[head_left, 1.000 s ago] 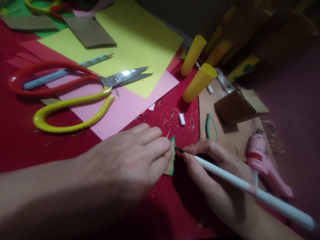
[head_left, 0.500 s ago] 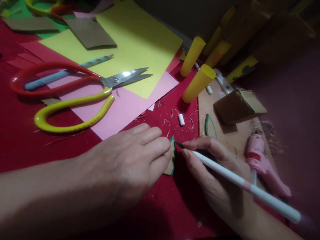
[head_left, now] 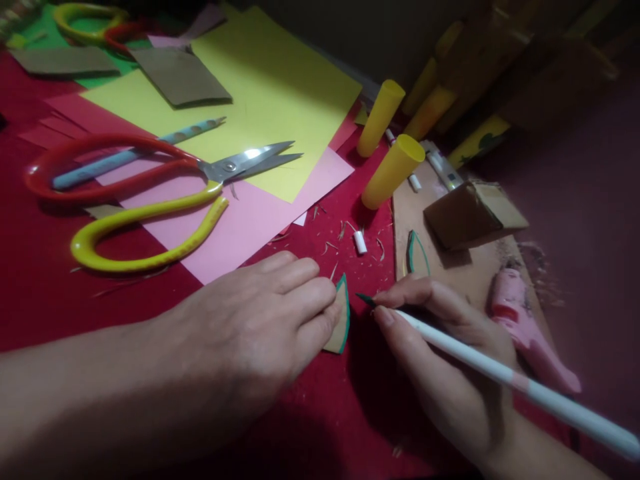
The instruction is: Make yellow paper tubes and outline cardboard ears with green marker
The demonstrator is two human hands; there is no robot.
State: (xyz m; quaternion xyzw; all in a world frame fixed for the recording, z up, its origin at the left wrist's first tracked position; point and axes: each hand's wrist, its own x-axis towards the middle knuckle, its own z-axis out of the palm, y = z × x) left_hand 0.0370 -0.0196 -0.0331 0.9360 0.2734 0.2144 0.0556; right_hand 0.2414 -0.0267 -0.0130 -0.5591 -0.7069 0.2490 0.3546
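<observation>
My left hand [head_left: 270, 327] is closed over a small piece of cardboard [head_left: 340, 327] on the red cloth. Its curved right edge, outlined in green, pokes out past my fingers, and the rest is hidden. In my right hand [head_left: 445, 353] a white brush pen [head_left: 470, 347] with a dark green tip is pinched between thumb and forefinger. The tip is slightly right of the cardboard, apart from it. Beyond my right fingers, a leaf-shaped cardboard piece [head_left: 417, 257] with a green edge lies on a board.
Scissors [head_left: 230, 167] with red and yellow handles rest on pink and yellow paper [head_left: 280, 87], beside a blue pencil [head_left: 135, 153]. Two yellow tubes [head_left: 393, 172] stand at the back. A folded cardboard piece [head_left: 460, 220] and a pink glue gun [head_left: 525, 327] are on the right.
My right hand has drawn the brush pen a little right, so its tip has left the cardboard's edge. More of the cardboard shows past my left fingers.
</observation>
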